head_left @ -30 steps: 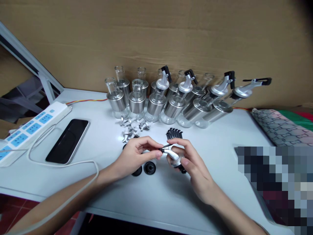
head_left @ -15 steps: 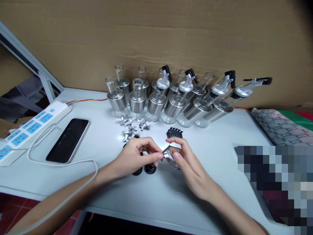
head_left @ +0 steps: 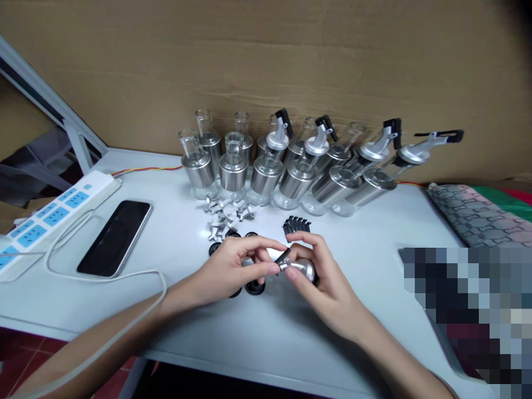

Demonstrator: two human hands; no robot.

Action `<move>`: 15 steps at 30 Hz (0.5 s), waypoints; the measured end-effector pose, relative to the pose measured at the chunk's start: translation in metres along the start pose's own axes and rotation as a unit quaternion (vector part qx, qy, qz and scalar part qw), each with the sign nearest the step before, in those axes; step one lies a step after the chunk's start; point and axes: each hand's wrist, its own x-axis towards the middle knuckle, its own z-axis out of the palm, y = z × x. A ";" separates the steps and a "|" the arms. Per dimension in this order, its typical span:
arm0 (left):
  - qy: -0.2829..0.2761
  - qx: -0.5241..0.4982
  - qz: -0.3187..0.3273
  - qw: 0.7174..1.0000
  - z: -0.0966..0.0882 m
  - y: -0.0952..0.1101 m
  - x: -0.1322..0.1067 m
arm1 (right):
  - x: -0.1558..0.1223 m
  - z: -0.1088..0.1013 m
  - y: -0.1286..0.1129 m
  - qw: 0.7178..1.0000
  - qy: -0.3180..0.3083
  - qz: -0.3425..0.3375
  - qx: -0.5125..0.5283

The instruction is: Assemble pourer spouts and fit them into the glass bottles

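Between my two hands is a silver pourer spout point(head_left: 305, 270) with a small black flip lever point(head_left: 283, 256) at its narrow end. My right hand point(head_left: 328, 282) grips the spout's body with thumb and fingers. At the tip, my left hand point(head_left: 236, 263) pinches the lever end, thumb below and index finger stretched over it. Round black stopper bases point(head_left: 255, 286) lie partly hidden under my left hand. Just beyond my hands are a row of black levers point(head_left: 296, 225) and a pile of loose silver spouts point(head_left: 224, 216).
Glass bottles with metal sleeves point(head_left: 233, 173) stand in rows at the back, several topped with pourers point(head_left: 316, 145). To the left are a phone point(head_left: 115, 238), a power strip point(head_left: 54, 216) and a white cable point(head_left: 124, 274) crossing my left forearm. Patterned fabric point(head_left: 469, 216) lies at the right.
The spout has turned so its round silver base shows more at the right. My left index finger has stretched forward over the black lever.
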 end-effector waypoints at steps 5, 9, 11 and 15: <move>0.012 0.009 0.006 1.000 -0.001 -0.001 0.000 | 0.002 0.004 0.000 1.000 0.009 0.013 0.000; 0.003 -0.009 0.000 1.000 0.000 -0.002 0.000 | 0.003 0.006 0.001 0.999 -0.002 0.038 0.022; -0.003 -0.027 -0.009 1.000 0.002 -0.003 0.000 | 0.003 0.006 0.001 0.999 -0.004 0.036 0.019; -0.007 -0.059 -0.020 0.998 0.004 -0.005 0.000 | 0.001 0.006 0.000 1.000 0.010 0.012 -0.003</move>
